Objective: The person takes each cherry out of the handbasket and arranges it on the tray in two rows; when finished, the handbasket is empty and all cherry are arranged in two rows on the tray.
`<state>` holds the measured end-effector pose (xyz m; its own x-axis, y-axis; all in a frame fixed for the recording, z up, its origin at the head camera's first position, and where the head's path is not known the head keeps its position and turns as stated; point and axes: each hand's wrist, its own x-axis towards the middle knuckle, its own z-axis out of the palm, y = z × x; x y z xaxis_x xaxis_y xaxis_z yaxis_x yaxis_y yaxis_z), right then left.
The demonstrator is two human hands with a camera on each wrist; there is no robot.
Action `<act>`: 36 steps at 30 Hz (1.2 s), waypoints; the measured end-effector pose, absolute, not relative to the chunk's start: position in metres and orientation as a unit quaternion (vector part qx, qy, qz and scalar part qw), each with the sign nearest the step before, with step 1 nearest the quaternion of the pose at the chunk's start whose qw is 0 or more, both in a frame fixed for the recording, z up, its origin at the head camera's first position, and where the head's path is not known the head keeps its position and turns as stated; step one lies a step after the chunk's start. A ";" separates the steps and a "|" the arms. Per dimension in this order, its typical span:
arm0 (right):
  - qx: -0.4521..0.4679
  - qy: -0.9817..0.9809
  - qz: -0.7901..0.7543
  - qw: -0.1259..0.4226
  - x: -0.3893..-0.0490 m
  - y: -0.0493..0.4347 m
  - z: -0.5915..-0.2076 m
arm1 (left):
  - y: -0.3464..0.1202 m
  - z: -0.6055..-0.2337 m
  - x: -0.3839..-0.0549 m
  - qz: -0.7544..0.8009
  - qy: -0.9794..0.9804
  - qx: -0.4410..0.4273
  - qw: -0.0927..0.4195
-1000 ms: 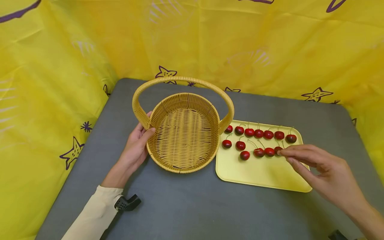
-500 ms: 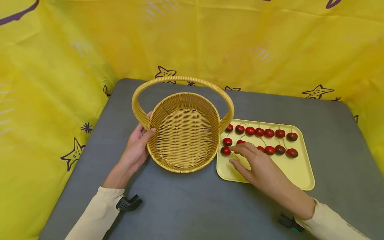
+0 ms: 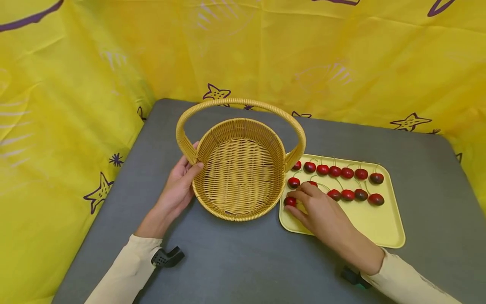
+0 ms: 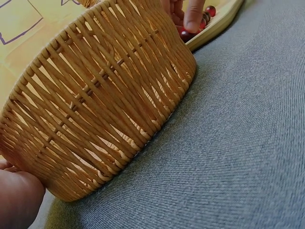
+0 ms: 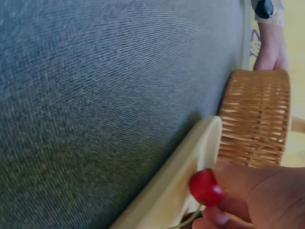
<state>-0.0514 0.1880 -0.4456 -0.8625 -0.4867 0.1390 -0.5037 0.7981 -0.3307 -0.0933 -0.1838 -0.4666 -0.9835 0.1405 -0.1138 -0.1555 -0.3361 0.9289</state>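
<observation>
My left hand (image 3: 178, 181) grips the left side of a round wicker basket (image 3: 239, 211), thumb over its rim and fingers behind it at the foot of the tall handle. The basket's woven inside is bare. Right of it, a pale yellow tray (image 3: 372, 230) bears two rows of red cherries (image 3: 347, 173) with thin stems. My right hand (image 3: 326, 215) reaches over the tray's left part and pinches one cherry (image 5: 205, 187) between thumb and fingers, its stem hanging free. In the head view that hand partly covers another cherry (image 3: 312, 183) behind the fingers.
A grey cloth-covered table (image 3: 243, 261) lies beneath everything. Yellow patterned curtains (image 3: 262, 55) close it in at the back and sides. The basket's right side overlaps the tray's left edge in the head view, and its handle (image 3: 243, 101) arches high above the rim.
My right hand has moved from the right end of the front row to the tray's left end, where it has taken hold of a cherry. The left hand keeps its grip on the basket.
</observation>
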 end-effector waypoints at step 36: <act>0.265 -0.925 0.249 0.109 -0.036 0.366 -0.410 | -0.185 -0.468 -0.092 0.816 0.570 -0.005 0.091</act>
<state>-0.0363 0.3661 -0.4098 -0.8354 -0.4369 0.3335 -0.5453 0.7350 -0.4031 -0.0918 -0.1848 -0.4685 -0.9833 0.1425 -0.1127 -0.1549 -0.3326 0.9303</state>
